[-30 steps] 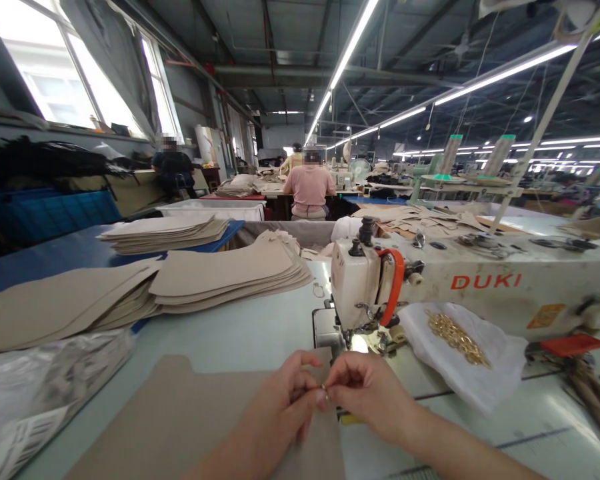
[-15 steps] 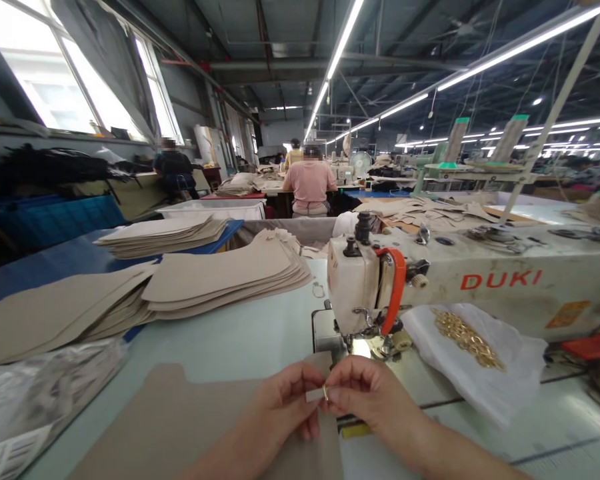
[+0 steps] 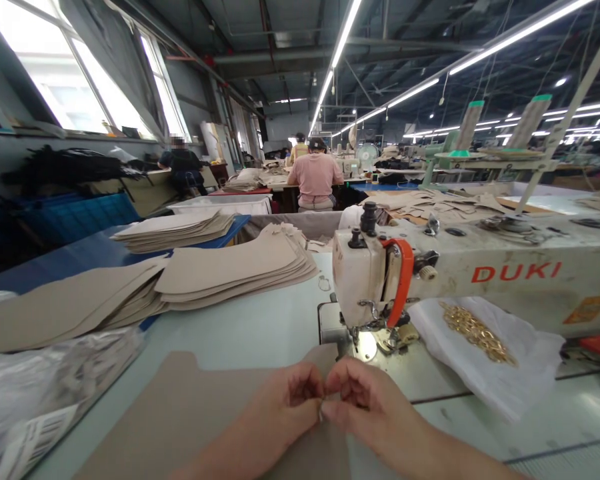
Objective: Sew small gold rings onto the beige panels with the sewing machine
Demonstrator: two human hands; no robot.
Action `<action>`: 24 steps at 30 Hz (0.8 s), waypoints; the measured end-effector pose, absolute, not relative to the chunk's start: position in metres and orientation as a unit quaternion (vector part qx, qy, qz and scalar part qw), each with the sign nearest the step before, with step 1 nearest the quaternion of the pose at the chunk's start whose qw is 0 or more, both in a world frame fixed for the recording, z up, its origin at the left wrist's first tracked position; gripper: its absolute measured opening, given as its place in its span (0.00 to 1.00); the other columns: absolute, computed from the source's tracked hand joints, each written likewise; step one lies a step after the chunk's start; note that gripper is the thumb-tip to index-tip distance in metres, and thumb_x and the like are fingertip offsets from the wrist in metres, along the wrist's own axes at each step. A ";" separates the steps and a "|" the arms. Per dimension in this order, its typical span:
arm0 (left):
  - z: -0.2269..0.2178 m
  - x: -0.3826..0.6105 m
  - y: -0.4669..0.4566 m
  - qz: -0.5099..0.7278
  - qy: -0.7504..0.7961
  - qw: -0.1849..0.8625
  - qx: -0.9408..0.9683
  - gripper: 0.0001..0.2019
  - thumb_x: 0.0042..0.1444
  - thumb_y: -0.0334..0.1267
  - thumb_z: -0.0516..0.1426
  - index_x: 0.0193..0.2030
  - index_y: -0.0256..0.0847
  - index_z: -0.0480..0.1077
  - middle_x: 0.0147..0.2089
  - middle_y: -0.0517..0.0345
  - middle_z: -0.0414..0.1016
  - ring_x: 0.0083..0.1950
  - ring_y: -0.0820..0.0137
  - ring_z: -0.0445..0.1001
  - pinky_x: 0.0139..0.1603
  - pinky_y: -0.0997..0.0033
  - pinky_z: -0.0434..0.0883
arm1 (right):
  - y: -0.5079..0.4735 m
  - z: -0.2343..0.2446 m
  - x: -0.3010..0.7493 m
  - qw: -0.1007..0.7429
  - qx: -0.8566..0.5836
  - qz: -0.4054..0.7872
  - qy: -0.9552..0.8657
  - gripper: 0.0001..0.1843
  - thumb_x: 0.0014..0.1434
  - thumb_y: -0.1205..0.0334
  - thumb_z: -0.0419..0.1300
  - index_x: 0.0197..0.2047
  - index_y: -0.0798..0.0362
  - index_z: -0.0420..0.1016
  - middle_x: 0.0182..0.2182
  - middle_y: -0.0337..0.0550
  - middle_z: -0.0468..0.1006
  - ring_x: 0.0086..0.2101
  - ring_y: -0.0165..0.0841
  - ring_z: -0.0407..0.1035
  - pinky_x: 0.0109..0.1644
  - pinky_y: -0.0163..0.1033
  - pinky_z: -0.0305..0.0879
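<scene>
My left hand (image 3: 295, 400) and my right hand (image 3: 365, 403) meet fingertip to fingertip, both closed in a pinch. Between them is a small pale strip with a gold metal ring, now almost wholly covered by the fingers. Under my hands lies a flat taupe panel (image 3: 175, 407), its narrow end reaching toward the sewing machine (image 3: 360, 280). Just beyond my fingertips is the lit needle area. To the right, a pile of gold rings (image 3: 477, 332) rests on a white plastic bag (image 3: 515, 380).
Stacks of taupe panels (image 3: 235, 273) lie at the left, beside a clear plastic bag (image 3: 95, 373). An orange strap (image 3: 403, 280) hangs on the machine head. Thread cones (image 3: 470, 127) stand behind it. A co-worker in a pink shirt (image 3: 315, 177) sits ahead.
My fingertips have drawn together over the strip and ring, which showed plainly before and are now mostly hidden. The whole view has shifted slightly.
</scene>
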State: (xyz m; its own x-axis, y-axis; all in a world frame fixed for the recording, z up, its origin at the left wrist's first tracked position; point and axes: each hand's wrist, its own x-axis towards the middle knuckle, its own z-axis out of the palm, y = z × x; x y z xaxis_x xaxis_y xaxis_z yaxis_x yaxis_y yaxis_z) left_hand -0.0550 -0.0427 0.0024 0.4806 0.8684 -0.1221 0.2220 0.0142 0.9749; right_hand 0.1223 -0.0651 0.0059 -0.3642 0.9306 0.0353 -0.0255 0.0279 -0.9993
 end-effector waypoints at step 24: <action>0.014 -0.041 -0.046 0.413 0.447 0.593 0.527 0.12 0.34 0.39 0.66 0.20 0.38 0.68 0.23 0.60 0.73 0.26 0.73 0.69 0.28 0.75 0.66 | -0.063 -0.004 0.119 0.532 -0.411 0.435 -0.600 0.06 0.46 0.70 0.59 0.21 0.53 0.67 0.26 0.40 0.74 0.27 0.29 0.68 0.28 0.31 0.63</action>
State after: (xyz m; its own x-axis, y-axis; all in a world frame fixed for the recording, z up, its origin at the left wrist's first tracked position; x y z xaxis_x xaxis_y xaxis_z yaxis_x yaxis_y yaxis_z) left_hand -0.0412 -0.0456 0.0143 0.2602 0.9609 -0.0950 -0.0181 0.1033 0.9945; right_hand 0.1190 -0.0634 -0.0036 -0.0973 0.9551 0.2800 0.0304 0.2841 -0.9583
